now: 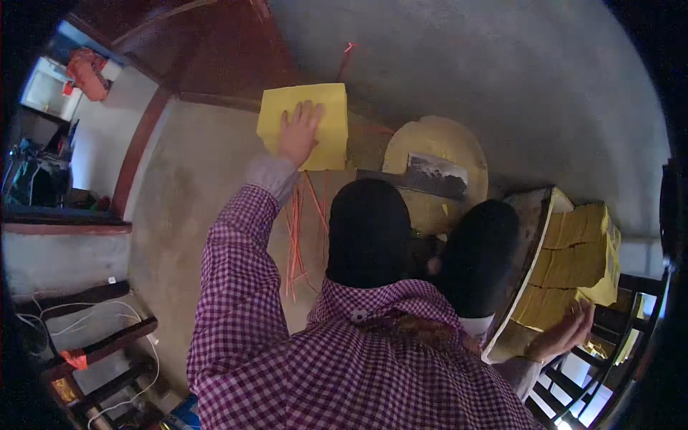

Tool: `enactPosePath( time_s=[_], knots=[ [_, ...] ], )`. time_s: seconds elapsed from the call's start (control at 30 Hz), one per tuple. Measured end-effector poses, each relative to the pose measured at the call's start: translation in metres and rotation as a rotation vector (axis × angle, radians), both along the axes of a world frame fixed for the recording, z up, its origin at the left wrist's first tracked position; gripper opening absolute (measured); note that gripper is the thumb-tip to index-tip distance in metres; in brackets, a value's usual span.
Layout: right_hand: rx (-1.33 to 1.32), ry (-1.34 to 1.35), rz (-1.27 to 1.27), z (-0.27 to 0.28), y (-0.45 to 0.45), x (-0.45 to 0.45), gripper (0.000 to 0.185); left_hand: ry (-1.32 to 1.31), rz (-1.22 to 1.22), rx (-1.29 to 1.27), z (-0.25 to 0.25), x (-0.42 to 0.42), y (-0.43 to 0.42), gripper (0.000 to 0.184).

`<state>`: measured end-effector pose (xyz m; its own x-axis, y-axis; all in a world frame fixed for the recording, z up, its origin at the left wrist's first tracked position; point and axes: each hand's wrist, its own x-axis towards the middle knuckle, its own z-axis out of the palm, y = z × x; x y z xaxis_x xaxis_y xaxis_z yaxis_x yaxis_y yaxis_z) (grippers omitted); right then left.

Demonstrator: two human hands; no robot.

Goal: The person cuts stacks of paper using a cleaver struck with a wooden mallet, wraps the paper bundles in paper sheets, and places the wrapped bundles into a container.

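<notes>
My left hand (299,132) lies flat with spread fingers on top of a yellow stack (333,136), which looks like paper or card. Orange strips (295,244) hang or lie just below that stack. On the right, my right hand (566,333) is beside a box (527,269) holding several bundles of yellow paper (562,265). Its fingers are stretched out near the lowest bundle, and nothing shows in them. Between my knees and the wall is a round tan board (437,136) with a dark, flat block (437,175) on it.
A dark red wooden panel (215,50) stands at the top left. Dark wooden bars with a white cable (154,351) are at the lower left. Dark slatted furniture (573,387) is at the lower right. A red bag (89,72) shows through the doorway.
</notes>
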<state>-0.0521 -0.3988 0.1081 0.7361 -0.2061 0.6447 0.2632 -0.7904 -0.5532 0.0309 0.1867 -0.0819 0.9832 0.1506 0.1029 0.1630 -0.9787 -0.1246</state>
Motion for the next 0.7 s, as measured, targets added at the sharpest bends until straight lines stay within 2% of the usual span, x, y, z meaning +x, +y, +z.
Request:
enactPosePath(
  time_s=[0.1, 0.13, 0.2, 0.27, 0.33, 0.4, 0.47, 0.57, 0.6, 0.67, 0.7],
  knots=[
    [0.073, 0.291, 0.392, 0.008, 0.086, 0.036, 0.025, -0.065, -0.021, -0.036, -0.007, -0.001, 0.004, 0.092],
    [0.644, 0.507, 0.504, 0.017, 0.130, 0.051, 0.027, -0.081, -0.010, -0.038, -0.006, -0.005, 0.005, 0.090],
    [0.951, 0.840, 0.827, 0.025, 0.191, 0.077, 0.033, -0.105, -0.025, -0.079, -0.004, -0.008, 0.013, 0.089],
    [1.029, 1.133, 1.114, 0.015, 0.246, 0.106, 0.040, -0.128, -0.036, -0.114, 0.000, -0.017, 0.021, 0.087],
    [0.918, 1.279, 1.153, -0.019, 0.297, 0.139, 0.054, -0.149, -0.080, -0.215, 0.003, -0.029, 0.025, 0.082],
    [0.755, 1.315, 0.941, -0.060, 0.355, 0.172, 0.071, -0.180, -0.087, -0.241, 0.002, -0.037, 0.026, 0.082],
    [0.626, 1.453, 0.869, -0.101, 0.396, 0.197, 0.077, -0.211, -0.100, -0.269, -0.001, -0.042, 0.026, 0.083],
    [0.527, 1.513, 1.024, -0.144, 0.434, 0.207, 0.077, -0.275, -0.092, -0.335, -0.004, -0.043, 0.028, 0.084],
    [0.400, 1.389, 1.311, -0.151, 0.438, 0.200, 0.075, -0.253, -0.060, -0.342, -0.004, -0.044, 0.029, 0.084],
    [0.273, 1.245, 1.584, -0.178, 0.457, 0.195, 0.072, -0.222, -0.028, -0.348, -0.007, -0.046, 0.033, 0.085],
    [0.528, 1.502, 1.455, -0.194, 0.471, 0.190, 0.067, -0.242, 0.012, -0.336, -0.009, -0.048, 0.033, 0.085]
  ],
)
